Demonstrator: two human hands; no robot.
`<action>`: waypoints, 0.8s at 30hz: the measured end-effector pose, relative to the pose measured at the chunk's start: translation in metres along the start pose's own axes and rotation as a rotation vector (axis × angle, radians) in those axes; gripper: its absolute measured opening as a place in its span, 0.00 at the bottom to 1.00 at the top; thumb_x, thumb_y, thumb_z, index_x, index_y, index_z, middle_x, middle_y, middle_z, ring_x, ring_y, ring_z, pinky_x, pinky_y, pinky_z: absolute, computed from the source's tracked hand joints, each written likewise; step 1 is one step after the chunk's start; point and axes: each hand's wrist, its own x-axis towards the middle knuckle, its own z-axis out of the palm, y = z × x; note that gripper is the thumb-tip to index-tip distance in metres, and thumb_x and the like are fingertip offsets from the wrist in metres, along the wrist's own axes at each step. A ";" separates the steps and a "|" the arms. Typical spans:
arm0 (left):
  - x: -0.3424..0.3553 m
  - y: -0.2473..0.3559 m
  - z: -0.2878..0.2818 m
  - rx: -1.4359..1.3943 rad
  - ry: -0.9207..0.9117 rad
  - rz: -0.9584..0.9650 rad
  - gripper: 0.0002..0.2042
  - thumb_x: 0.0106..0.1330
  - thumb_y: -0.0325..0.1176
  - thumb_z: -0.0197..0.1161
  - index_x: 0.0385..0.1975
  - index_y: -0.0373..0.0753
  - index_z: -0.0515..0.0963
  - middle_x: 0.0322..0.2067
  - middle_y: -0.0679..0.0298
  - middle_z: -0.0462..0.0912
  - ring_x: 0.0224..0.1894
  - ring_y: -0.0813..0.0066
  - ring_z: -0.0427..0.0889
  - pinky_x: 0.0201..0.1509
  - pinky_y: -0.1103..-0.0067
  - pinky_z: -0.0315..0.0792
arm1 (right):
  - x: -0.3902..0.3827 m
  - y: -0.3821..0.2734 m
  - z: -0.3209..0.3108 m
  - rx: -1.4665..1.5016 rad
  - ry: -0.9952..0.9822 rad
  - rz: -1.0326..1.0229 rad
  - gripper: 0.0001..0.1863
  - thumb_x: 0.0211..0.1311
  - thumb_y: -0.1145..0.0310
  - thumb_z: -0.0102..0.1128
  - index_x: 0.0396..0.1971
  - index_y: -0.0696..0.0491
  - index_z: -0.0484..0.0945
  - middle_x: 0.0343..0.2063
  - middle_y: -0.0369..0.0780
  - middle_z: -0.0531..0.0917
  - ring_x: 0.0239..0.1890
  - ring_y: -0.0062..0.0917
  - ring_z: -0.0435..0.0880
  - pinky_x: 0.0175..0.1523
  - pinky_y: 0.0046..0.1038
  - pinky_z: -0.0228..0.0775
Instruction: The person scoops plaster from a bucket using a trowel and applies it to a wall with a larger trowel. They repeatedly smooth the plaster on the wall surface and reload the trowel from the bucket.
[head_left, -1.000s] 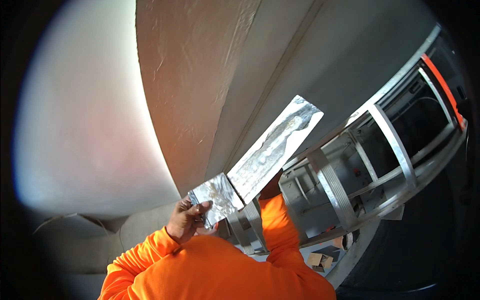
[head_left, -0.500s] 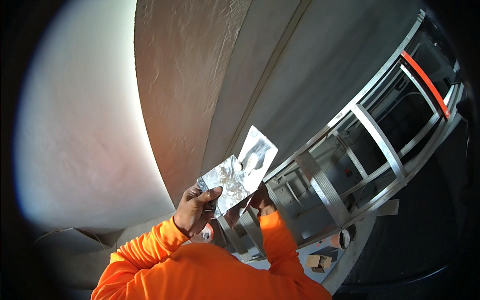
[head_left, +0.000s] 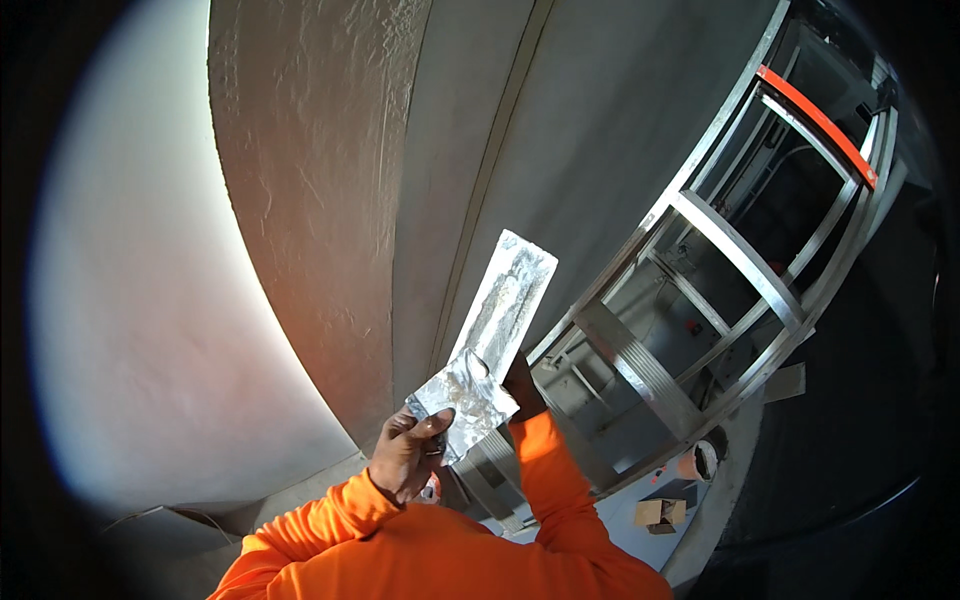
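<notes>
My left hand [head_left: 405,462], in an orange sleeve, grips a small square metal blade [head_left: 462,400] smeared with grey plaster. Just right of it, my right hand [head_left: 521,386] is mostly hidden behind that blade and holds a long narrow trowel blade [head_left: 507,298], which points up and slightly right. The long blade's lower end overlaps the small blade. Both tools are raised in front of a grey plastered wall [head_left: 330,200], close to a straight vertical seam in it.
To the right stands a bare metal stud frame [head_left: 700,300] with an orange bar [head_left: 815,120] near its top. Below it lie a cardboard box [head_left: 655,512] and a small round container [head_left: 702,460]. A bright white surface [head_left: 140,320] fills the left.
The long blade, drawn down over the small blade half a second ago, now points up again and stands steeper than a second ago. Both hands stay close together.
</notes>
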 end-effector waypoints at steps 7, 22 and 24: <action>0.025 0.061 0.002 -0.039 -0.123 0.176 0.15 0.73 0.25 0.59 0.58 0.33 0.75 0.50 0.60 0.86 0.47 0.70 0.89 0.49 0.75 0.84 | -0.014 0.010 -0.006 0.176 -0.224 0.444 0.16 0.65 0.71 0.65 0.52 0.55 0.81 0.41 0.35 0.87 0.42 0.20 0.85 0.49 0.27 0.81; 0.040 0.050 0.038 0.065 -0.066 0.174 0.07 0.71 0.28 0.63 0.46 0.40 0.80 0.33 0.70 0.86 0.27 0.84 0.82 0.26 0.82 0.72 | -0.016 0.011 -0.035 0.146 -0.154 0.371 0.17 0.62 0.61 0.66 0.46 0.55 0.82 0.38 0.37 0.87 0.33 0.21 0.86 0.42 0.29 0.82; 0.047 0.073 0.044 0.110 -0.021 0.227 0.07 0.72 0.28 0.63 0.47 0.40 0.80 0.34 0.71 0.86 0.27 0.84 0.82 0.26 0.83 0.72 | -0.022 0.020 -0.041 0.266 -0.150 0.578 0.17 0.62 0.60 0.66 0.46 0.55 0.82 0.37 0.37 0.87 0.32 0.21 0.86 0.41 0.30 0.83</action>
